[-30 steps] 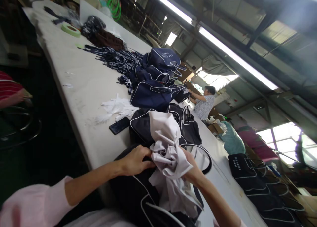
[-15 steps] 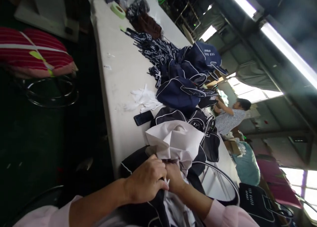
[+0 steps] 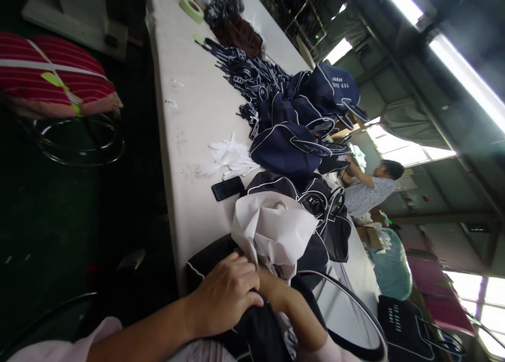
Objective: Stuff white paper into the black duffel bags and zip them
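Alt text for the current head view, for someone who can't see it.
A person's left hand and right hand overlap at a black bag, beside a crumpled white sheet. Beyond, a phone and navy bags lie on a white table.

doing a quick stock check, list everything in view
crumpled sheet: 1, whitish, lower centre
nearest bag: 1, black, below sheet
farther bags: several, black, beyond sheet
navy bags: several, navy, centre
straps: many, dark, upper centre
phone: 1, black, beside farther bags
cloth pieces: several, white, beyond phone
tape roll: 1, green, far end
brown bundle: 1, brown, far end
table: 1, whitish, centre
striped bundle: 1, red, left
lettered bag: 1, black, lower right
other person: 1, greyish shirt, right
left hand: 1, bare, at nearest bag
right hand: 1, bare, partly hidden
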Demonstrator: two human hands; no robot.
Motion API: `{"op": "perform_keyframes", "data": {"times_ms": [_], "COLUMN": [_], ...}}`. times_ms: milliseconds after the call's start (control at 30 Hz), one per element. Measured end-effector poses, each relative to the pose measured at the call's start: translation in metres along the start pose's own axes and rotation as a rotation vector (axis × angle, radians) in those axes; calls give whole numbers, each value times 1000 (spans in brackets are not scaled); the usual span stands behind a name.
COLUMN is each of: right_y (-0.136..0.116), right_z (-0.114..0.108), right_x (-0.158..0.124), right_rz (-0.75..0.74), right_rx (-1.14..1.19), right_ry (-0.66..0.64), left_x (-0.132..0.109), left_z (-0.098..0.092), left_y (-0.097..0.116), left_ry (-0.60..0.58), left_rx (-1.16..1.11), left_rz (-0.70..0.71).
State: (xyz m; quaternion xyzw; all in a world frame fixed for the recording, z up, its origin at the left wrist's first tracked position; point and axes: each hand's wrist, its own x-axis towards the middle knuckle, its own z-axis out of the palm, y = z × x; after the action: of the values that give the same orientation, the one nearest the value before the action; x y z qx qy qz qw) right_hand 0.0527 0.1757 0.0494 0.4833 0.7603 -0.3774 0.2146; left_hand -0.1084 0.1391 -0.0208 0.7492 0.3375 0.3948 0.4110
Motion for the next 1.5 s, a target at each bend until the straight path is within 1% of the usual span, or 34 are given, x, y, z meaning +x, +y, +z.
{"op": "perform_keyframes", "data": {"times_ms": [33, 67, 100, 133, 167, 200, 233, 267, 300, 333, 400, 433, 467, 533, 567, 633, 700, 800, 867, 933, 967, 1033, 1067, 1100, 1133, 1167, 1200, 1233, 1300, 1333, 1367, 1400, 1433, 1500], "right_y": [4, 9, 15, 22, 28, 34, 39, 42, 43, 42, 33, 27, 21, 11, 8, 3, -1, -10, -17, -20, -20, -16, -14, -11, -9, -8, -7, -7, -7, -7, -6, -5, -3, 1], "right_z": [-11, -24, -37, -50, -61, -70, -76, -79, -79, -75, -61, -52, -43, -27, -21, -16, -14, -11, -2, 14, 24, 48, 59, 70, 79, 86, 91, 95, 97, 97, 98, 99, 101, 108], "right_x": [-12, -26, -40, -52, -61, -65, -65, -59, -49, -36, -6, 8, 19, 27, 25, 7, -22, -74, -103, -123, -129, -135, -135, -134, -133, -131, -129, -127, -126, -126, -126, -126, -126, -126], "right_rz": [-1, 34, 109, 217, 339, 429, 458, 425, 337, 218, -4, -65, -95, -142, -174, -233, -247, -174, -114, -69, -56, -57, -77, -107, -134, -157, -176, -186, -204, -219, -234, -244, -252, -258], "right_rx": [120, 255, 371, 431, 417, 343, 275, 264, 330, 451, 695, 761, 791, 787, 770, 717, 662, 582, 528, 500, 500, 520, 532, 535, 529, 515, 493, 468, 416, 392, 368, 348, 332, 304], "right_ry": [-66, -72, -1, 148, 360, 573, 733, 809, 797, 715, 472, 383, 331, 304, 308, 297, 255, 230, 250, 281, 315, 443, 524, 603, 672, 723, 753, 774, 814, 837, 865, 893, 917, 956], "left_x": [-3, -6, -8, -10, -11, -11, -11, -11, -11, -11, -14, -16, -18, -23, -26, -29, -30, -32, -34, -35, -33, -23, -15, -3, 10, 25, 39, 53, 74, 81, 84, 86, 86, 84], "left_z": [1, 2, 4, 6, 7, 9, 11, 12, 13, 14, 14, 14, 13, 12, 12, 11, 12, 11, 8, 2, -2, -11, -16, -19, -20, -19, -16, -11, 6, 16, 26, 37, 47, 62], "left_y": [2, 4, 5, 7, 9, 12, 14, 17, 20, 21, 22, 21, 19, 16, 15, 16, 21, 32, 38, 39, 37, 28, 21, 14, 6, 0, -4, -6, -3, 0, 3, 6, 8, 8], "left_ry": [-2, 1, 2, 3, 1, -1, -3, -5, -10, -22, -46, -54, -54, -32, -16, 19, 44, 45, 14, -52, -98, -182, -182, -142, -83, -28, -14, -62, -292, -402, -469, -485, -458, -353], "left_rx": [-5, -4, 3, 15, 29, 45, 61, 76, 89, 101, 104, 87, 57, -21, -56, -91, -101, -110, -131, -184, -231, -359, -419, -445, -427, -367, -279, -172, 79, 224, 383, 541, 679, 857], "left_rz": [8, 15, 25, 35, 50, 65, 82, 97, 112, 123, 131, 123, 108, 79, 76, 114, 188, 267, 274, 257, 223, 68, -31, -118, -167, -169, -131, -69, 62, 121, 185, 253, 315, 411]}}
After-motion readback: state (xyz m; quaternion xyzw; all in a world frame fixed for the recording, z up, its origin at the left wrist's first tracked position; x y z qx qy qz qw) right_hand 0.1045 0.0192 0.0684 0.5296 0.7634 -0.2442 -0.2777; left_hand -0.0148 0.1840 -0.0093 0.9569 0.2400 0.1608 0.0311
